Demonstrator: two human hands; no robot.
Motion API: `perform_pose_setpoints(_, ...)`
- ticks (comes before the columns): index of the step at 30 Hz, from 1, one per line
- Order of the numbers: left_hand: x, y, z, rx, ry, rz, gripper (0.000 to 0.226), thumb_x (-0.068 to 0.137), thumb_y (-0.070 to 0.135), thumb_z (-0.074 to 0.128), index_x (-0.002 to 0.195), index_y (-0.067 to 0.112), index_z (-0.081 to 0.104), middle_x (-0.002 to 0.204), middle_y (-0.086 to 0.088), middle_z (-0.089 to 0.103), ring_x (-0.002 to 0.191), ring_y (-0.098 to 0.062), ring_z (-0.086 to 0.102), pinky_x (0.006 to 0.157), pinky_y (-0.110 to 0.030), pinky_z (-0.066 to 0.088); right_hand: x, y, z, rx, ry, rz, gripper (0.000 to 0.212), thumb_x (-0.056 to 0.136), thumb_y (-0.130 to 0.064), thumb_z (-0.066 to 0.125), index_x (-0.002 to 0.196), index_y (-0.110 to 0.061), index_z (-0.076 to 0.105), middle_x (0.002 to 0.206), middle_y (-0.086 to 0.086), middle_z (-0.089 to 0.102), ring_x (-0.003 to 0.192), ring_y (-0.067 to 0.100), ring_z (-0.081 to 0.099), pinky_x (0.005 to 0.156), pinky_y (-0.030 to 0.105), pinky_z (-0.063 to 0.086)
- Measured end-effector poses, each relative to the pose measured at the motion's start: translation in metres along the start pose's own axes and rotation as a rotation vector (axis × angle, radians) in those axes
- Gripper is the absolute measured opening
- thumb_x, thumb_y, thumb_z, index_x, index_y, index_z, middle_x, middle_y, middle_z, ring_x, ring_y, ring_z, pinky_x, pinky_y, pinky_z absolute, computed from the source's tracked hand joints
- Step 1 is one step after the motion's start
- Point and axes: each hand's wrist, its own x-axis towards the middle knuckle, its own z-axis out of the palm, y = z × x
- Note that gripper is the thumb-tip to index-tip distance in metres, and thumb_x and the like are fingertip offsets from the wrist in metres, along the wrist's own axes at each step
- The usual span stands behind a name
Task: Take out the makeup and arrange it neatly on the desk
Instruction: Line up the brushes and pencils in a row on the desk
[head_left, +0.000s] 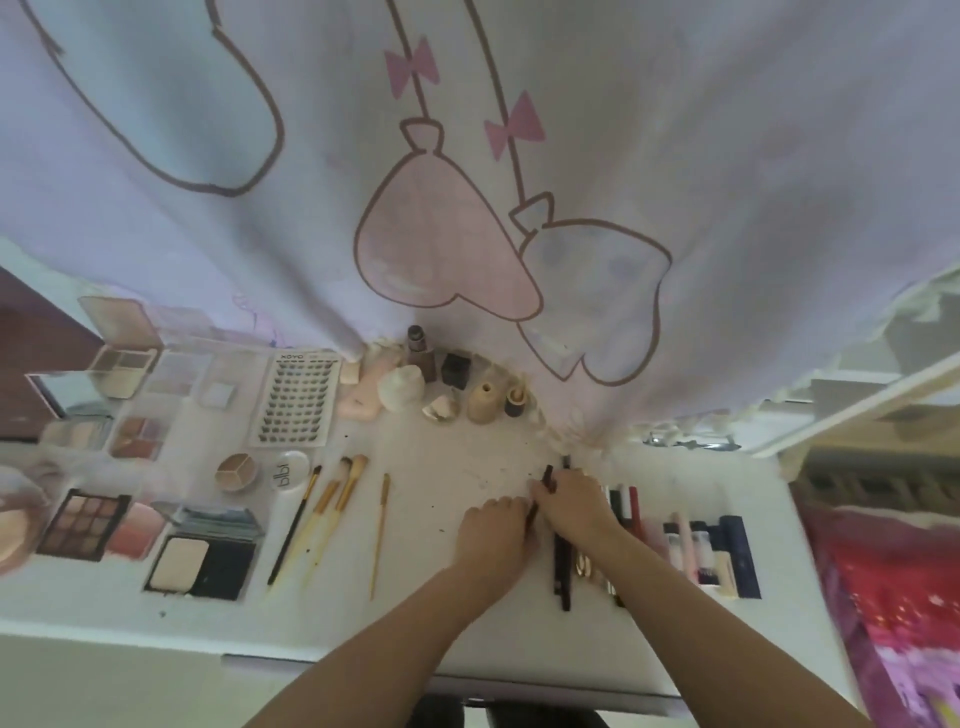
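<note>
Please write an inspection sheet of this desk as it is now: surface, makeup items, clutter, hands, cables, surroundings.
Surface: white desk, with dark crumbs near the middle.
Job's things: palettes and compacts at left; false lash card; makeup brushes in a row; small bottles at the back; dark pencils and tubes at right.
Clutter: nothing seen besides the crumbs.
Hands: left hand rests on the desk, touching a thin dark pencil; right hand grips that pencil.
Cables: nothing seen.
Surroundings: printed curtain behind the desk; red cloth at right.
</note>
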Motion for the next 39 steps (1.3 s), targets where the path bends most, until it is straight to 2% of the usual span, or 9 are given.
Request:
perform_pose_setpoints(5,-0.032,-0.031,-0.027,-0.206,0.018,-0.011,0.022,0.100,0.028,0.037,0.101,0.010,0.049,0.097,-0.008,0.060,0.087,-0.026,0.057,0.067,-0.032,0.037,-0.011,-0.021,-0.014,0.525,-0.167,0.020,0.035,0.099,-0.028,0.044,0.070,-0.012,0.053,0.055,-0.002,0.051,0.041,0.008,0.041,0.037,0.016,0.031)
perform_pose_setpoints(9,-0.053,-0.049,-0.053,-0.380,-0.056,0.001,0.016,0.101,0.026,0.038,0.094,0.014,0.046,0.079,-0.004,0.054,0.069,-0.023,0.050,0.060,-0.031,0.034,-0.019,-0.036,-0.009,0.859,-0.298,0.072,0.029,0.099,-0.020,0.043,0.079,-0.006,0.058,0.052,-0.001,0.044,0.035,0.006,0.031,0.033,0.017,0.022)
perform_pose_setpoints(14,-0.072,-0.071,-0.073,-0.683,-0.185,-0.135,0.017,0.098,0.021,0.040,0.086,0.015,0.050,0.068,0.005,0.052,0.058,-0.009,0.043,0.055,-0.020,0.035,-0.024,-0.066,0.008,0.986,-0.405,0.157,0.030,0.100,-0.016,0.043,0.076,-0.003,0.056,0.049,-0.001,0.041,0.034,0.006,0.029,0.031,0.017,0.020)
perform_pose_setpoints(19,-0.087,-0.110,-0.081,-0.978,-0.401,-0.159,0.020,0.099,0.015,0.040,0.082,0.014,0.052,0.064,0.002,0.051,0.053,-0.009,0.041,0.052,-0.018,0.035,-0.003,-0.064,0.001,1.203,-0.141,0.347,0.030,0.100,-0.019,0.042,0.074,-0.006,0.050,0.044,-0.001,0.034,0.027,0.005,0.028,0.027,0.016,0.018)
perform_pose_setpoints(24,-0.079,-0.119,-0.062,-0.988,-0.130,-0.339,0.014,0.096,0.014,0.048,0.086,0.009,0.057,0.072,-0.005,0.068,0.057,-0.012,0.057,0.056,-0.025,0.050,-0.010,-0.071,-0.013,0.729,-0.134,0.144,0.015,0.097,-0.017,0.046,0.092,-0.009,0.058,0.068,0.006,0.060,0.052,0.012,0.052,0.041,0.019,0.038)
perform_pose_setpoints(28,-0.041,-0.099,-0.040,-0.491,-0.080,-0.343,0.022,0.094,0.022,0.047,0.095,0.005,0.061,0.097,-0.012,0.067,0.088,-0.025,0.065,0.074,-0.031,0.052,-0.020,-0.086,0.036,0.383,-0.118,0.049,0.011,0.094,-0.014,0.045,0.104,-0.014,0.049,0.090,0.006,0.068,0.072,0.018,0.061,0.057,0.027,0.047)
perform_pose_setpoints(33,-0.031,-0.115,-0.034,-0.066,-0.126,-0.251,0.026,0.099,0.022,0.038,0.104,0.009,0.060,0.116,-0.012,0.062,0.097,-0.026,0.062,0.068,-0.030,0.044,-0.022,-0.082,0.059,-0.320,-0.001,-0.095,0.025,0.098,-0.033,0.039,0.106,-0.012,0.050,0.103,0.006,0.063,0.094,0.026,0.060,0.066,0.029,0.039)
perform_pose_setpoints(36,-0.030,-0.129,-0.036,-0.008,-0.131,-0.231,0.029,0.100,0.029,0.036,0.106,0.011,0.059,0.108,-0.008,0.064,0.097,-0.026,0.063,0.069,-0.031,0.044,-0.020,-0.095,0.069,-0.453,-0.020,-0.165,0.033,0.099,-0.036,0.034,0.105,-0.012,0.056,0.103,0.007,0.064,0.093,0.026,0.062,0.065,0.029,0.040)
perform_pose_setpoints(39,-0.031,-0.146,-0.039,0.010,-0.144,-0.221,0.030,0.100,0.031,0.037,0.110,0.011,0.057,0.138,-0.007,0.049,0.123,-0.027,0.050,0.088,-0.035,0.045,-0.015,-0.114,0.086,-0.495,-0.037,-0.224,0.035,0.099,-0.032,0.033,0.105,-0.012,0.062,0.105,0.008,0.065,0.095,0.026,0.063,0.066,0.029,0.040)
